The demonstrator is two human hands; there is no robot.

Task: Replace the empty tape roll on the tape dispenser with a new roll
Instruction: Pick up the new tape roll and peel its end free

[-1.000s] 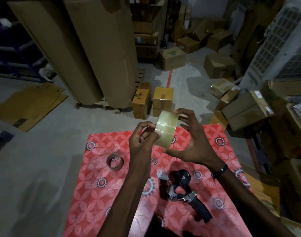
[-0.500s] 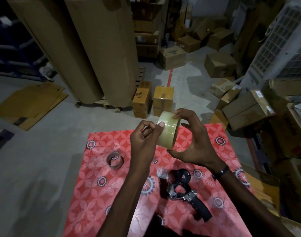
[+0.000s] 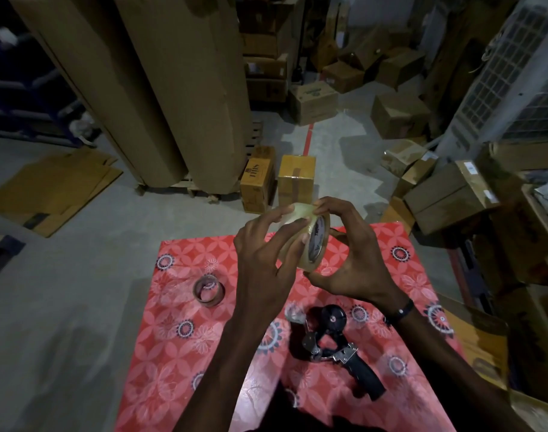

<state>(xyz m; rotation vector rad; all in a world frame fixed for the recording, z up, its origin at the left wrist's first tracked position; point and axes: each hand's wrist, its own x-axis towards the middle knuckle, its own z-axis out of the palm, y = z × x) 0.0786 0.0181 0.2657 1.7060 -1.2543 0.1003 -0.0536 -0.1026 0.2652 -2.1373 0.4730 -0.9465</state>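
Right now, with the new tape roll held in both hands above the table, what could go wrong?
1. The new tape roll is in the air between the left hand and right hand; if it slips, it may fall on the tape dispenser below.
2. The light is dim and the tape is clear, so its loose end may be hard to find.
3. The empty roll lies nearby and could be knocked off the table.

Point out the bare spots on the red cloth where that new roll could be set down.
Free: the cloth between the empty core and its near edge, and the right strip beyond the dispenser. Crowded: the centre, around the dispenser and under both forearms.
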